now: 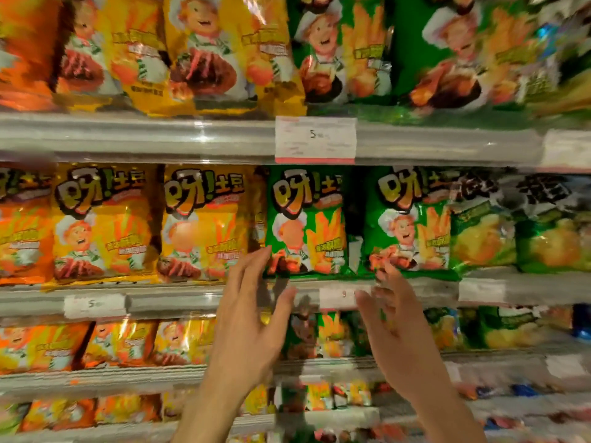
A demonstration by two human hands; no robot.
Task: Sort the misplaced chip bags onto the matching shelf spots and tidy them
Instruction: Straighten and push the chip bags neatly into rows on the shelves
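Note:
Both my hands are raised in front of the middle shelf (179, 298). My left hand (248, 318) is open, its fingertips near the lower left corner of a green chip bag (305, 222). My right hand (399, 321) is open too, fingers spread, just below a second green chip bag (409, 219). Neither hand holds anything. Yellow chip bags (204, 222) stand to the left of the green ones on the same shelf. A dark gap shows between the two green bags.
The upper shelf (144, 135) carries yellow bags on the left and green bags (345, 49) on the right, with a white price tag (315, 139) at its edge. Other green snack bags (483, 225) stand at the right. Lower shelves hold several smaller bags.

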